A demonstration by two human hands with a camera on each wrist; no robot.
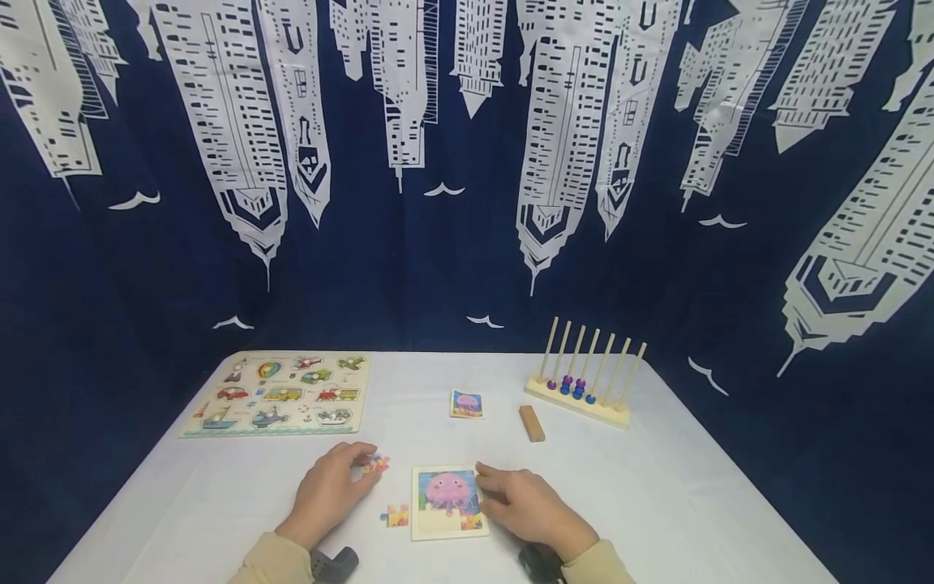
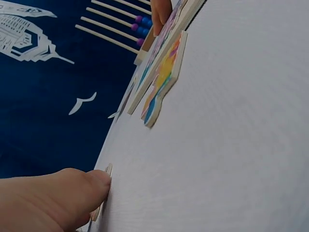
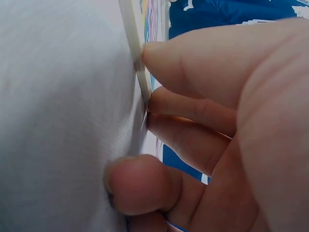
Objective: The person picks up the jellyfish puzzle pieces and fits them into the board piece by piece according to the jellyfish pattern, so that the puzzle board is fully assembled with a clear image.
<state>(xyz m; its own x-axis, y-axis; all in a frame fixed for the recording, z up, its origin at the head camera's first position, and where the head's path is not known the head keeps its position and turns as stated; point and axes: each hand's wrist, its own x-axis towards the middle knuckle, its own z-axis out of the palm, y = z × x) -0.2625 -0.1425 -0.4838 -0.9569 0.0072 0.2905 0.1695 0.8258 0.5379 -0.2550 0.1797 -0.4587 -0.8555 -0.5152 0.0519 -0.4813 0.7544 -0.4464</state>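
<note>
A square jellyfish jigsaw board (image 1: 447, 536) lies on the white table, its picture partly filled and its lower left bare. At the board's right edge, my right hand (image 1: 531, 504) holds it with thumb and fingertips; the right wrist view shows the thumb (image 3: 174, 65) against the pale rim. To the upper left, my left hand (image 1: 332, 489) pinches a pink and yellow puzzle piece (image 1: 376, 464) close over the table. Its thumb (image 2: 72, 195) hides most of that piece in the left wrist view. Another puzzle piece (image 1: 396, 516), yellow and orange with a blue tab, lies just left of the board.
A vehicle peg puzzle (image 1: 248, 430) lies at the back left. Beyond the board are a small jellyfish picture card (image 1: 467, 404) and a wooden block (image 1: 532, 423). At the back right stands a rack with upright pegs (image 1: 613, 415) and several beads. A dark curtain (image 1: 409, 268) hangs behind.
</note>
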